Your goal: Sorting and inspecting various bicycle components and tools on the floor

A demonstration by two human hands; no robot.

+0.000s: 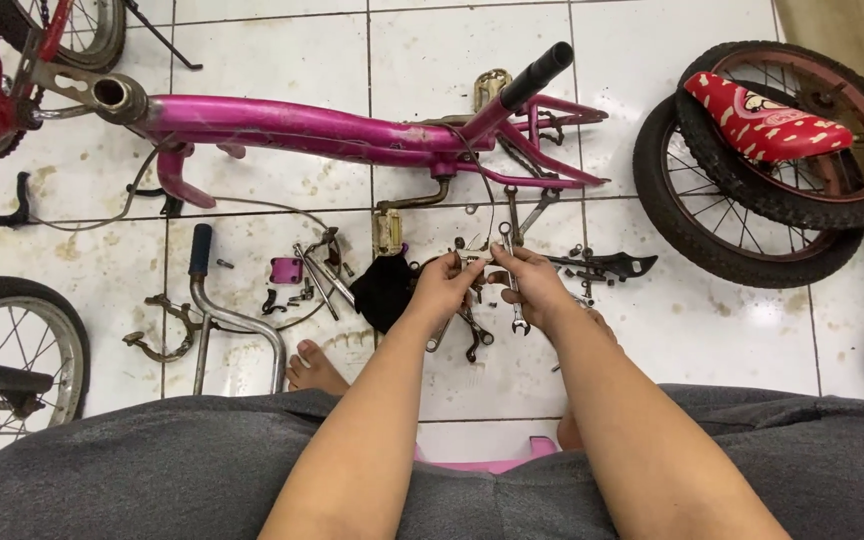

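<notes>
Hands, left [442,288] and right [532,285], together grasp a small metal part [474,258] between them, the right also gripping a wrench [512,280].

Seen from above, a seated person's left hand [442,287] and right hand [532,285] meet over a white tiled floor [732,340], fingers pinching a small metal part [474,258]; a spanner [513,290] hangs from the right hand; beyond lies a pink bicycle frame [302,125]; far right, two stacked wheels [752,190] carry a red saddle [762,118]; left, silver handlebars [222,315] among scattered small parts [297,280].
</notes>
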